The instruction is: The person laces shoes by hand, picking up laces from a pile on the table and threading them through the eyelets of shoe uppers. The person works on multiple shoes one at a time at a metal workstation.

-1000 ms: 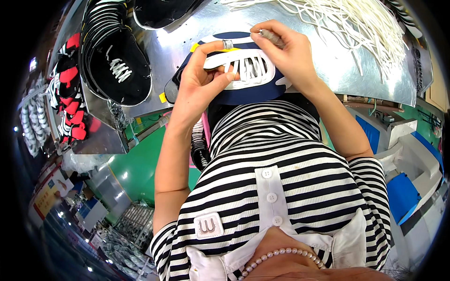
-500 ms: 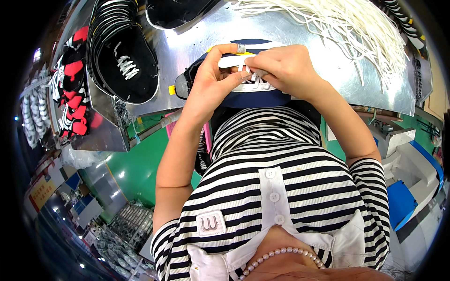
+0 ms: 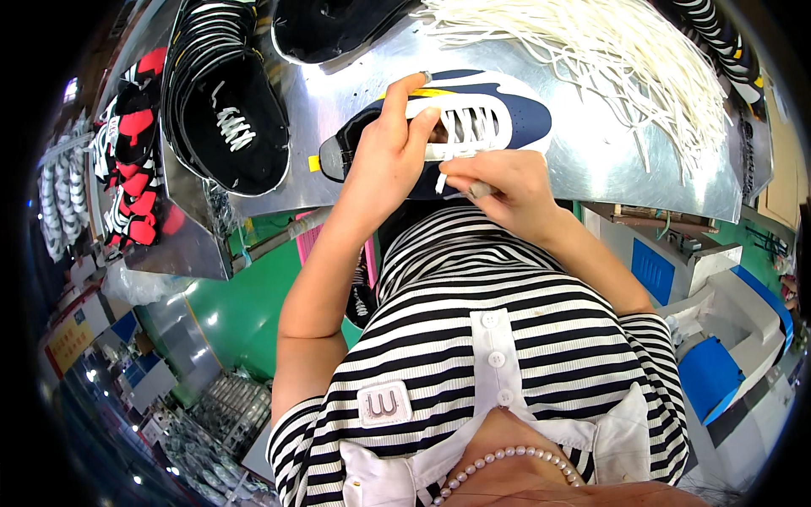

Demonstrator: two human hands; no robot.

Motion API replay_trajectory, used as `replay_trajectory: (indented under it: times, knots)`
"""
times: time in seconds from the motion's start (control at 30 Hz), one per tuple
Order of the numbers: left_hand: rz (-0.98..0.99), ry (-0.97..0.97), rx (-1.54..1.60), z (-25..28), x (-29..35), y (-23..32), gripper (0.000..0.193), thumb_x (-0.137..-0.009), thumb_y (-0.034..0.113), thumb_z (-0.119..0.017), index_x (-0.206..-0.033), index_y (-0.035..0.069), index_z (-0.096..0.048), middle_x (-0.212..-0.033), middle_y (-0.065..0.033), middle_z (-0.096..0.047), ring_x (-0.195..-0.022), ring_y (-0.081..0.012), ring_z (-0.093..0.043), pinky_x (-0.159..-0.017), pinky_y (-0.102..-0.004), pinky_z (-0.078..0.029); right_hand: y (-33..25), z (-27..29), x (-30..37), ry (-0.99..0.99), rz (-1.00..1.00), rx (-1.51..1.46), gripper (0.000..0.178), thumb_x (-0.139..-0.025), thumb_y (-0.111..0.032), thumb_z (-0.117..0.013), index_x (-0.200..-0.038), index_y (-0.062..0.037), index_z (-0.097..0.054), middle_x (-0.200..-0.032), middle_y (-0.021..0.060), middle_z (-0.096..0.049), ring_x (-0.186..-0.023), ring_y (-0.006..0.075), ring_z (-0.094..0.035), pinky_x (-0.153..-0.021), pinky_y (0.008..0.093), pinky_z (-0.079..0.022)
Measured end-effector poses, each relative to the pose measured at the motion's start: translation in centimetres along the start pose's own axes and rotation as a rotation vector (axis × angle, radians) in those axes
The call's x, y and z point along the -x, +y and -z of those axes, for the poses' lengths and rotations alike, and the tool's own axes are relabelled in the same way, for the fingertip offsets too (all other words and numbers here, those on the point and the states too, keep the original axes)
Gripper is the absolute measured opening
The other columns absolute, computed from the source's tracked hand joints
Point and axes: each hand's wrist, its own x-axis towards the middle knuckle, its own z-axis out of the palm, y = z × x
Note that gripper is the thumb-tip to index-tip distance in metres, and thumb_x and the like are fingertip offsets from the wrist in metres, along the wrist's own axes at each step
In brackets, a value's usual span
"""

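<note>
A navy and white shoe upper [image 3: 530, 120] with yellow trim and a grey heel lies on the metal table, toe to the right. White lacing [image 3: 473, 124] crosses its throat in several rows. My left hand [image 3: 387, 156] grips the upper at its opening, thumb on the near eyelet edge and fingers reaching over the far side. On the near side of the upper, my right hand [image 3: 514, 179] pinches a white shoelace [image 3: 441, 181], whose short tip sticks out by the fingertips. The palm side of my right hand is hidden.
A heap of loose white laces [image 3: 591, 59] covers the table's far right. Nested black shoe uppers [image 3: 253, 148] stand at the left, with another dark upper [image 3: 325, 29] at the far edge. Red, black and white pieces [image 3: 135, 177] hang beyond the table's left side.
My right hand has come off the throat toward me, drawing the lace to the near side. The rows of lacing and the toe now show. My left hand still holds the upper.
</note>
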Motion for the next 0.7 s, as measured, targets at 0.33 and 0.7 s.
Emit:
replay_trajectory:
  times: [0.33,0.7]
  knots:
    - [-0.289,0.099,-0.347,-0.1,5.5,-1.9,0.022,-0.086,0.009,-0.069,-0.106,0.004,-0.060,-0.081,-0.0169,-0.064,-0.068,-0.0346,-0.063,-0.060,-0.0403,-0.047,-2.1,0.4,1.3,-0.090,-0.668,-0.032,0.021,-0.087,-0.023,-0.074,-0.093,-0.0028,-0.072,-0.064,0.0040,-0.064,-0.055,0.0061,-0.053,-0.053,0.0236,-0.042]
    - [-0.247,0.073,-0.292,-0.5,4.8,-0.9,0.026,-0.087,0.020,-0.070,-0.105,0.002,-0.062,-0.085,-0.0183,-0.068,-0.073,-0.0344,-0.066,-0.063,-0.0408,-0.050,-0.6,-2.3,-0.7,0.292,-0.522,-0.660,0.011,-0.086,-0.012,-0.073,-0.087,-0.0018,-0.071,-0.071,-0.0066,-0.060,-0.062,-0.0007,-0.046,-0.053,0.0181,-0.033]
